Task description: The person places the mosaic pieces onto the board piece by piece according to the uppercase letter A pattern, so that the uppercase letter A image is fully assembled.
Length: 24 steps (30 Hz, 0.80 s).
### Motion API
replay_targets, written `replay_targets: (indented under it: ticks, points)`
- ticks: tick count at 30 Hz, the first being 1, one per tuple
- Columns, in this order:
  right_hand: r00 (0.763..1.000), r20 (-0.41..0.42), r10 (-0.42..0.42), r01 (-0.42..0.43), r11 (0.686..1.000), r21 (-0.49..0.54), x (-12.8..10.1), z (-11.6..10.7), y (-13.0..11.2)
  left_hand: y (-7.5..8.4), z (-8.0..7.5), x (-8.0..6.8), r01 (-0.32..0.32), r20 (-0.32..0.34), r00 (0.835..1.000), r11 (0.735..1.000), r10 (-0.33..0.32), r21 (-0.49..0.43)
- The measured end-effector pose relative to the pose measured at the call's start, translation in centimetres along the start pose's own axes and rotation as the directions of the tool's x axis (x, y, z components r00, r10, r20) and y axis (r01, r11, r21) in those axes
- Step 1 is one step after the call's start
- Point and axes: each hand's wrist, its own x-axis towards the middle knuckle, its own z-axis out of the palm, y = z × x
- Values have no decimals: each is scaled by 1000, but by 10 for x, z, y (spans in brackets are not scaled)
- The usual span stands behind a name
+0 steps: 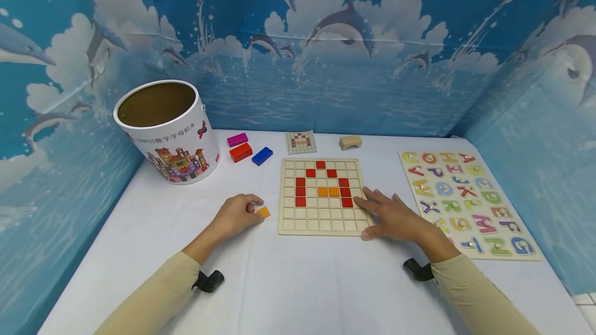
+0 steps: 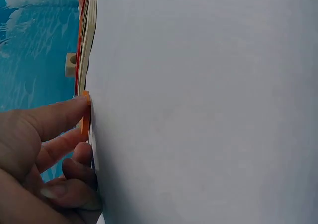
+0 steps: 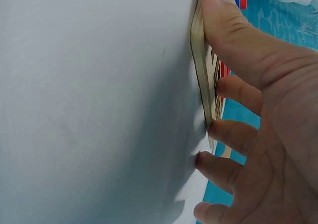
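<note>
Small orange square tile, centre-left, is pinched by left hand. Right hand is laid flat, fingers straight, on wooden grid board. "数字字母积木" is read on white cardboard tub, upper left; other print illegible.

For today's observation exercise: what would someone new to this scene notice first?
The wooden grid board at the table's middle, with red and orange tiles set in its squares, draws the eye. The right hand rests flat on its right edge, while the left hand touches a loose orange tile beside it. A colourful alphabet puzzle lies to the right.
</note>
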Motion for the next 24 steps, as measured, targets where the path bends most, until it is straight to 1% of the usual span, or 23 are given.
replay_targets:
  ticks: [5, 7, 9, 12, 16, 20, 24]
  points:
    - [1000, -8, -9, 9, 1000, -7, 0, 2, 2, 4, 2, 0, -25, -23, 999, 996, 27, 89]
    - [1000, -8, -10, 10, 1000, -1, 0, 2, 2, 5, 3, 1, -35, -35, 999, 995, 38, 97]
    - [1000, -7, -10, 10, 1000, 9, 0, 2, 2, 5, 4, 1, -44, -46, 998, 995, 48, 84]
    - [1000, -8, -13, 13, 1000, 23, 0, 3, 2, 4, 5, 1, -50, -55, 997, 998, 52, 37]
    - [1000, -16, -23, 23, 1000, 19, 0, 3, 2, 3, 5, 1, -32, -68, 997, 997, 27, -73]
    - [1000, -11, -14, 14, 1000, 21, -1, 3, 2, 1, 2, 1, 14, -72, 997, 982, -28, -187]
    - [1000, -8, -5, 5, 1000, 20, -1, 2, 2, 0, -2, 2, 57, -50, 996, 965, -72, -258]
